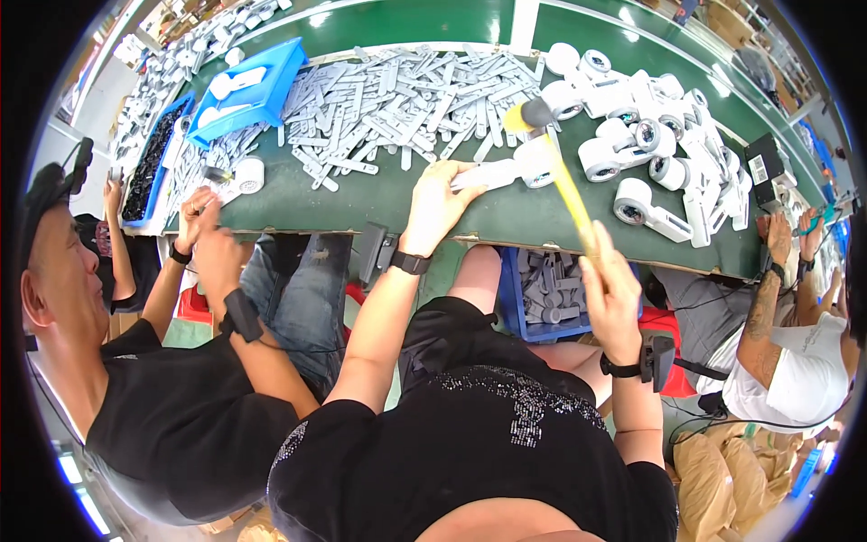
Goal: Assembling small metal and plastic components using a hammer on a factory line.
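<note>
My left hand (435, 203) is closed on the handle of a white plastic part with a round head (492, 174), held at the table's near side. In my right hand (610, 287) is a mallet (571, 185), gripped low on its yellow handle. The mallet's black-and-yellow head is just above and beyond the part's round end, partly overlapping it in view; whether they touch I cannot tell. Beyond my left hand lies a wide heap of flat grey strips (379, 104). Several white round-headed parts (632, 154) are piled to the right.
On the green table (352, 200) stands a blue tray (284, 86) with white parts. A blue bin of grey pieces (551, 289) sits below the edge, beside my leg. Co-workers sit left and right; the left one's hands (203, 217) are close to a white part.
</note>
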Motion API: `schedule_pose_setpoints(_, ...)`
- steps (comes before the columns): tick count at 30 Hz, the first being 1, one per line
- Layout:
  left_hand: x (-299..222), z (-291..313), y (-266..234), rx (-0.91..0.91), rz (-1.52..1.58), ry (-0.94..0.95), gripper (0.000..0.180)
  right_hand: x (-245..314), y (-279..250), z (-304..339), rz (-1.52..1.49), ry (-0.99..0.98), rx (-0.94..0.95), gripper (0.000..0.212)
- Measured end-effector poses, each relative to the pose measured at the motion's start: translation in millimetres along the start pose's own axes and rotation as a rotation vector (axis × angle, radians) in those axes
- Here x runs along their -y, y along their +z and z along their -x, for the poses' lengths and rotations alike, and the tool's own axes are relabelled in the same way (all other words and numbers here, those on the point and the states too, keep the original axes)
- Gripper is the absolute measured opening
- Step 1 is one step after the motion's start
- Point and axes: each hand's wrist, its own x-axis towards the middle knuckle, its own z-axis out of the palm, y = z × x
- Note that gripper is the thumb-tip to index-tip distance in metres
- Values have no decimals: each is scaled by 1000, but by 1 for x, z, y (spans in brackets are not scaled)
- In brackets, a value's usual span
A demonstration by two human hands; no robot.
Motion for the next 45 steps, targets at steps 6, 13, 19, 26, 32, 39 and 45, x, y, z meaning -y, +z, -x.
schedule_pose_setpoints(6,0,2,6,-102,-21,32,27,4,1,9,-9,39,-4,46)
schedule_pose_setpoints(13,6,0,9,-105,186,-80,30,5,2,6,18,111,113,45)
schedule_pose_setpoints(19,11,2,12,-108,307,-185,35,4,8,5,39,61,206,45)
schedule_pose_setpoints(26,18,6,12,-143,-12,-65,37,4,18,2,9,145,256,43)
schedule_pose_setpoints(32,22,4,18,-147,28,-70,34,9,27,1,-81,23,196,45)
schedule_pose_setpoints(39,22,2,15,-150,-80,-84,39,6,29,8,24,69,248,45)
schedule_pose_setpoints(45,15,7,13,-122,-95,-91,38,-11,21,7,13,140,150,45)
